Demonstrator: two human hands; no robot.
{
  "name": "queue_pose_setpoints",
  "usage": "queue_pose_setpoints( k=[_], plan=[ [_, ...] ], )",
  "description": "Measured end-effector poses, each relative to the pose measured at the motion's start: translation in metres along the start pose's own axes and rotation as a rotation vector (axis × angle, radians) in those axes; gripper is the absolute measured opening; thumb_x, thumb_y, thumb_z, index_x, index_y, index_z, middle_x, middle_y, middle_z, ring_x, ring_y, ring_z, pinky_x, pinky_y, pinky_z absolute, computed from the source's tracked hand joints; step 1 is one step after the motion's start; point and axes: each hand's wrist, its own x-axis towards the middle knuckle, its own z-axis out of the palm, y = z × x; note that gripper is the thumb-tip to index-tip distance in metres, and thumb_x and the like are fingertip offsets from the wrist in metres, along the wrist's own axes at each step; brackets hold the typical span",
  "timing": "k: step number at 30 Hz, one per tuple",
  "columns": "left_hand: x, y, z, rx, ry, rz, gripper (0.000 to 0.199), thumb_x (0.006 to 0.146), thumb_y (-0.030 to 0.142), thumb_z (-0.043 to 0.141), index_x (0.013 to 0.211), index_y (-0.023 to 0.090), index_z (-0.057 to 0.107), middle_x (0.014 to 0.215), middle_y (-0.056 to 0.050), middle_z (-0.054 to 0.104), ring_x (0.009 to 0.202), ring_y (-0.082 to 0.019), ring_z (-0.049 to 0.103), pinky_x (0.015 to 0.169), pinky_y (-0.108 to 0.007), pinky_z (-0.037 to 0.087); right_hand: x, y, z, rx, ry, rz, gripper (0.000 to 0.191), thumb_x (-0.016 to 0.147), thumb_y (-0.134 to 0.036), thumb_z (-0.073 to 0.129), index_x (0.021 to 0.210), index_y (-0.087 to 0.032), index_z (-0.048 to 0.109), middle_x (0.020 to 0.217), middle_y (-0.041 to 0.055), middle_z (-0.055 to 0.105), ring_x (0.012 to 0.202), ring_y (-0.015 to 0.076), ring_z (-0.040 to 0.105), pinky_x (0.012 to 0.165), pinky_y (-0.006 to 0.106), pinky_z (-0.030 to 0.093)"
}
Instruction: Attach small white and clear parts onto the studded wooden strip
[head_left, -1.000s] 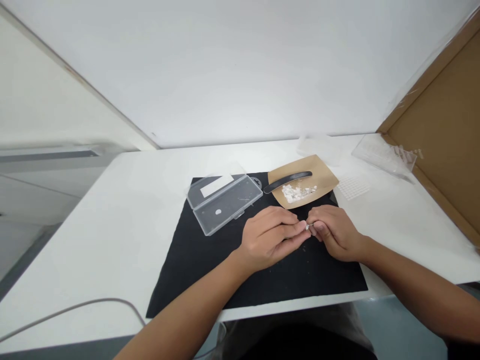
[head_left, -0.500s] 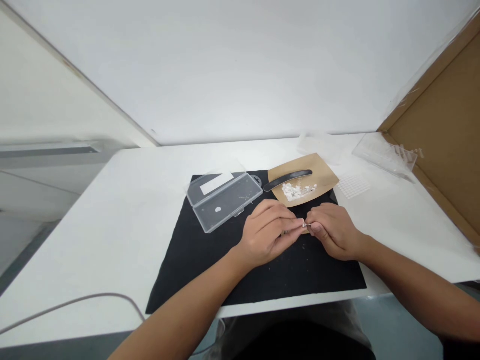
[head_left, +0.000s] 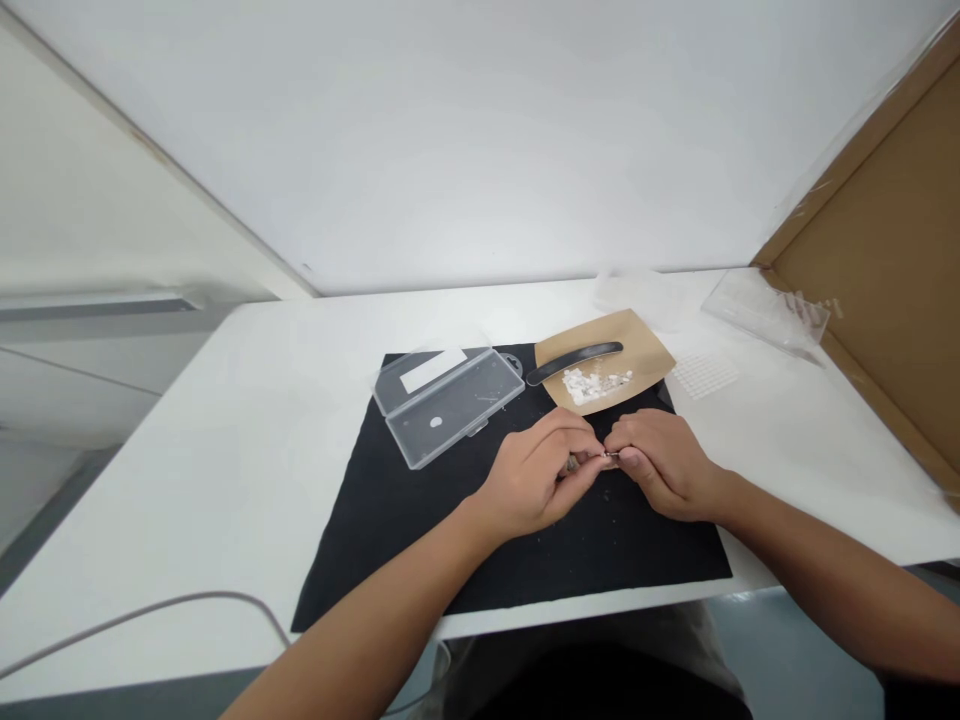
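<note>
Over the black mat, my left hand is closed in a pinch on something small that I cannot make out. Its fingertips meet those of my right hand, which is closed round a thin metallic piece. Most of that piece is hidden by the fingers. Just beyond my hands lies a brown paper sheet bearing a pile of small white pieces and a dark curved strip.
An open clear plastic case with a white label lies left of the paper. Right of it are a white gridded sheet and a clear container. A cardboard panel stands at right; a cable crosses the left front.
The fingers of my left hand have bent more and opened a gap above the thumb. My right hand has shifted slightly left. The view has moved a little.
</note>
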Motion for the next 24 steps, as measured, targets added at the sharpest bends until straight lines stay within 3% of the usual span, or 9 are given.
queue_pose_setpoints(
  k=[5, 11, 15, 24],
  plan=[
    [0.001, 0.002, 0.000, -0.028, 0.021, -0.047, 0.012, 0.096, 0.016, 0.070, 0.107, 0.016, 0.066, 0.096, -0.008, 0.069, 0.078, -0.013, 0.066, 0.057, -0.019, 0.054, 0.001, 0.002, -0.003, -0.030, -0.021, -0.054, 0.022, 0.110, -0.034, 0.043, 0.102, -0.020, 0.058, 0.081, 0.0005, 0.064, 0.070, 0.0161, 0.055, 0.070, 0.031, 0.039],
    [0.005, 0.007, 0.000, 0.020, 0.077, -0.028, 0.013, 0.095, 0.014, 0.072, 0.107, 0.017, 0.070, 0.092, -0.006, 0.074, 0.085, -0.015, 0.072, 0.069, -0.024, 0.062, -0.001, 0.010, 0.002, -0.166, 0.063, -0.194, 0.019, 0.112, -0.031, 0.044, 0.103, -0.020, 0.058, 0.083, 0.0021, 0.068, 0.071, 0.0164, 0.057, 0.065, 0.032, 0.037],
    [0.005, 0.007, 0.001, 0.023, 0.100, -0.021, 0.016, 0.094, 0.011, 0.073, 0.109, 0.015, 0.071, 0.093, -0.007, 0.075, 0.085, -0.016, 0.073, 0.068, -0.024, 0.062, -0.002, 0.011, 0.003, -0.199, 0.091, -0.173, 0.017, 0.111, -0.029, 0.047, 0.102, -0.020, 0.059, 0.078, 0.0005, 0.065, 0.069, 0.0160, 0.054, 0.065, 0.032, 0.034],
    [0.006, 0.009, 0.001, -0.055, 0.125, -0.055, 0.017, 0.091, 0.008, 0.069, 0.106, 0.015, 0.074, 0.093, -0.008, 0.074, 0.068, -0.010, 0.066, 0.049, -0.016, 0.054, -0.002, 0.009, 0.002, -0.172, 0.073, -0.086, 0.021, 0.111, -0.029, 0.046, 0.100, -0.020, 0.060, 0.076, 0.0002, 0.061, 0.067, 0.0158, 0.052, 0.067, 0.031, 0.035]
  ],
)
